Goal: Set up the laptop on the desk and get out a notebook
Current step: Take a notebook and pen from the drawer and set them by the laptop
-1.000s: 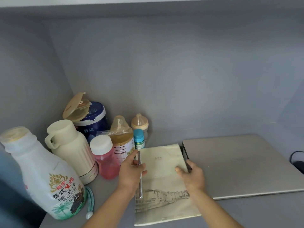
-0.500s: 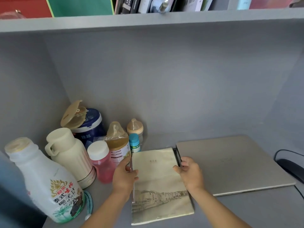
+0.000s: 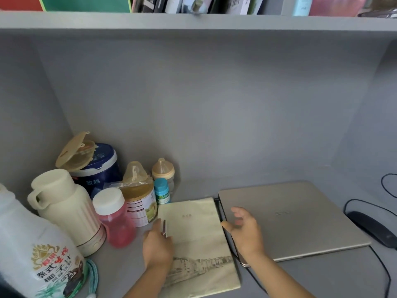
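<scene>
Now the right hand is off the notebook: half a second ago its fingers curled on the book's right edge, and at this moment it hovers with fingers spread and nothing in them, over the near-left corner of the closed laptop. The left hand remains on the notebook's left edge, loosely closed around a slim metal pen that it presses along the cover.

The notebook lies flat and closed on the grey desk at lower centre of the frame, just beside the laptop's left side, a thin dark cable running in the gap between them. Its long axis runs from the near edge of the desk toward the back wall, tilted slightly left at the far end; the printed townscape band sits at the near end and the small title toward the far end. The laptop, lid down, lies at lower right with its long side running left to right, its far edge angled up to the right. A dark mouse rests near its right side.

Judged from this, the notebook is out and placed, and the freed hand appears headed for the lid, still unopened. Bottles and tins, among them a cream flask, crowd the lower left.
</scene>
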Available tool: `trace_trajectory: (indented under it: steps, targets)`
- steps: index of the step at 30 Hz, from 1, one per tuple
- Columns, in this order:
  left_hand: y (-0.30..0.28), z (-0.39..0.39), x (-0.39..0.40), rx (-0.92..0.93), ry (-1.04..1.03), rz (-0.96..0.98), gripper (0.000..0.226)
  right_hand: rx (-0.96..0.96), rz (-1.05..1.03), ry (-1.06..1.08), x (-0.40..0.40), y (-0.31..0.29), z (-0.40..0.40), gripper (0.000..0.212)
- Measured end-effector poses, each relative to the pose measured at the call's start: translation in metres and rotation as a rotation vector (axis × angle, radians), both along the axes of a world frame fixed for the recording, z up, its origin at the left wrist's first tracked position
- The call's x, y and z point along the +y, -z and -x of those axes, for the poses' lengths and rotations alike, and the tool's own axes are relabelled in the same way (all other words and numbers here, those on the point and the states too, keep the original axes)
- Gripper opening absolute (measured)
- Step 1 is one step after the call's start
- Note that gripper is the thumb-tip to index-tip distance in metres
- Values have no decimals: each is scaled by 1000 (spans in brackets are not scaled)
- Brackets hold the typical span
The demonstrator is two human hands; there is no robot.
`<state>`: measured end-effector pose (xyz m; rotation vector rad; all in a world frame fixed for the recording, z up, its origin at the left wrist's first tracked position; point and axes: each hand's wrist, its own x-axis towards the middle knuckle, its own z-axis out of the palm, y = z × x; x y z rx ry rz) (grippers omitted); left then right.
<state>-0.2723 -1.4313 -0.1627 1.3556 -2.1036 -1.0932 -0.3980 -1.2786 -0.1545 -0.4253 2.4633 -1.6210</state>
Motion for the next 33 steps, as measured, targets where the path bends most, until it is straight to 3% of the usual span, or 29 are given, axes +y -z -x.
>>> trace_trajectory:
  steps: [6, 15, 25, 33]
  targets:
    - [5, 17, 3, -180, -17, 103, 60, 30, 20, 11, -2, 20, 5, 48]
    - [3, 21, -5, -235, 60, 27, 60, 59, -8, 39, -1, 23, 16, 49]
    - [-12, 13, 2, -254, 78, -42, 74, 40, -38, 28, 5, 14, 15, 53]
    - [-38, 3, 16, -225, 56, -17, 76, 28, -116, 33, 21, -7, 16, 47]
